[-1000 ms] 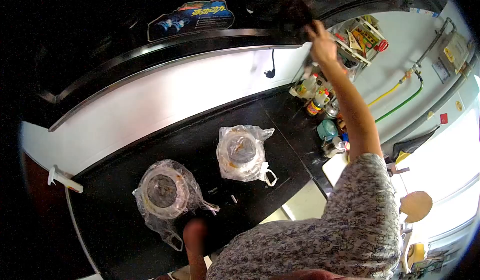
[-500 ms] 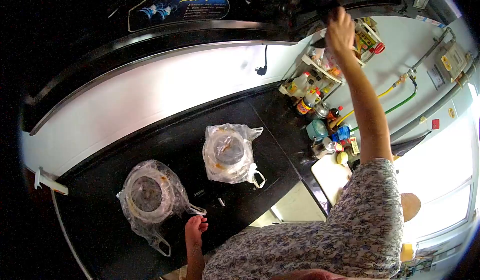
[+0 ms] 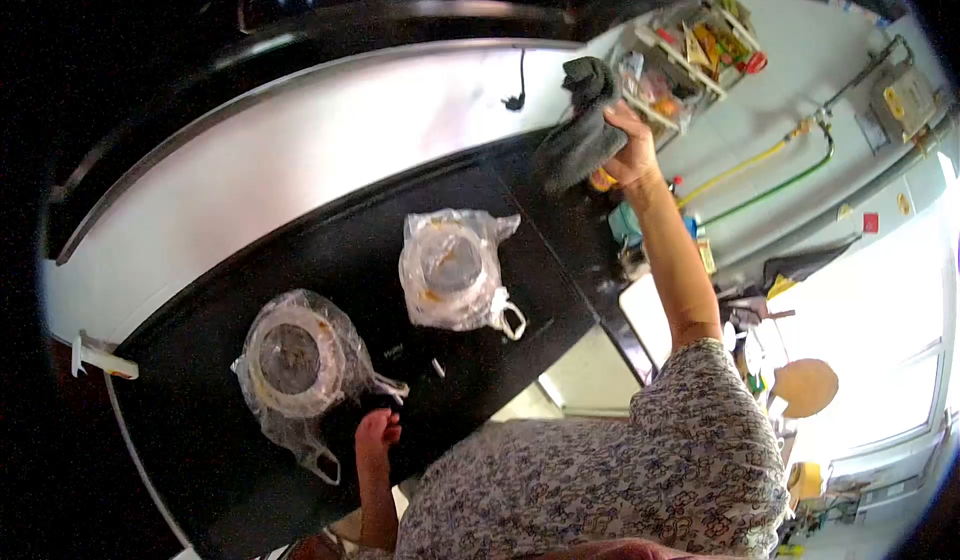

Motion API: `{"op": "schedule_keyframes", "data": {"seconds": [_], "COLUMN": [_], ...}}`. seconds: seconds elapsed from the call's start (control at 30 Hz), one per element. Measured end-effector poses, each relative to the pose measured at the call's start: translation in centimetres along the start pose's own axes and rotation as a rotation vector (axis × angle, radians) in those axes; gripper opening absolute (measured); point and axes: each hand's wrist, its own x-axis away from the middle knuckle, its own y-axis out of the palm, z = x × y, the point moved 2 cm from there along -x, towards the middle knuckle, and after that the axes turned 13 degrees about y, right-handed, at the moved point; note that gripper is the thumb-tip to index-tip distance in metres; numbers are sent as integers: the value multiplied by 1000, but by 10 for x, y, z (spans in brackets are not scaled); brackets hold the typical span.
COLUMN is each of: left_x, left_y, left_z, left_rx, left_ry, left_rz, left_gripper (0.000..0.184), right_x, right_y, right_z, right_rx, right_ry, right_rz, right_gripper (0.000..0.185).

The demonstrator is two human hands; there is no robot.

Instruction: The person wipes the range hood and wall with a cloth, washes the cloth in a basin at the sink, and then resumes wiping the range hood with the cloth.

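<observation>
My right hand (image 3: 632, 147) is closed on a dark grey cloth (image 3: 585, 145), held up over the far right of the black cooktop near the wall. The cloth hangs down in a loose bundle, its lower end blurred. My left hand (image 3: 378, 430) is low over the cooktop's front part with its fingers curled, and nothing shows in them. Just beyond it is the handle of a clear plastic bag (image 3: 345, 355) spread around a round burner ring on the left. A second plastic bag (image 3: 450, 305) wraps the right burner ring.
The black cooktop (image 3: 480, 370) has a small silvery piece (image 3: 438, 368) on it. A range hood edge (image 3: 330, 55) curves overhead. A wall shelf (image 3: 690, 65) with packets, a plug (image 3: 514, 103) and a white cutting board (image 3: 648, 320) stand to the right.
My right hand has come down from the dark hood area and to the left, now with the grey cloth in view. My left hand stays near the bag handle. The view has tilted slightly.
</observation>
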Motion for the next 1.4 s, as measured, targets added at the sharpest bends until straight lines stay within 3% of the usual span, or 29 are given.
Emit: {"op": "schedule_keyframes", "data": {"seconds": [0.03,0.1,0.13,0.17,0.3,0.33,0.47,0.5,0.53,0.57,0.63,0.7,0.8,0.9,0.93,1.0,1.03,1.17,1.23,1.3,1.37,1.4], "left_x": [-4,-15,-19,-24,-48,-49,-57,-58,-57,-61,-82,-89,-97,-104,-106,-111,-99,-107,-100,-107,-93,-93], "left_y": [10,42,58,75,145,167,256,278,290,289,289,286,282,286,287,283,283,273,265,249,242,233], "left_z": [9,36,45,53,91,107,163,175,182,176,159,138,139,143,141,127,131,71,65,48,54,50], "left_rx": [-13,-48,-39,-26,-80,-101,64,80,96,117,174,179,306,217,177,77,-137,-124,-89,-95,-116,-103], "left_ry": [0,19,52,93,135,233,519,569,621,528,387,500,519,527,523,509,301,250,191,127,150,139], "left_rz": [-42,-199,-223,-244,-423,-426,-503,-540,-584,-527,-448,-302,-195,-189,-217,-313,-246,-405,-539,-699,-568,-528], "left_gripper": [23,25,26,27,40,45,58,56,54,51,45,35,28,29,29,37,45,51,36,28,24,24], "right_x": [14,29,26,23,32,33,49,51,56,60,76,76,97,98,98,85,78,63,54,44,32,21], "right_y": [-2,9,24,9,32,33,59,63,67,70,76,48,28,14,21,14,15,19,20,14,12,9], "right_z": [21,56,63,83,95,100,108,112,118,117,100,123,127,126,113,86,68,-7,-46,-84,-120,-139], "right_rx": [-298,-185,-542,-509,-506,-463,-391,-35,-239,-436,-289,-173,5,184,104,-119,-134,-196,149,1016,1506,1672], "right_ry": [141,33,149,105,202,237,443,359,566,759,775,733,881,1021,788,603,478,77,-199,-798,-1229,-1306], "right_rz": [-137,-137,-417,-364,-523,-550,-336,-106,-214,-320,-325,-387,-385,-262,-156,-227,-234,139,221,512,681,778], "right_gripper": [40,35,36,38,39,40,45,51,55,60,72,74,67,42,32,28,27,30,28,25,26,28]}}
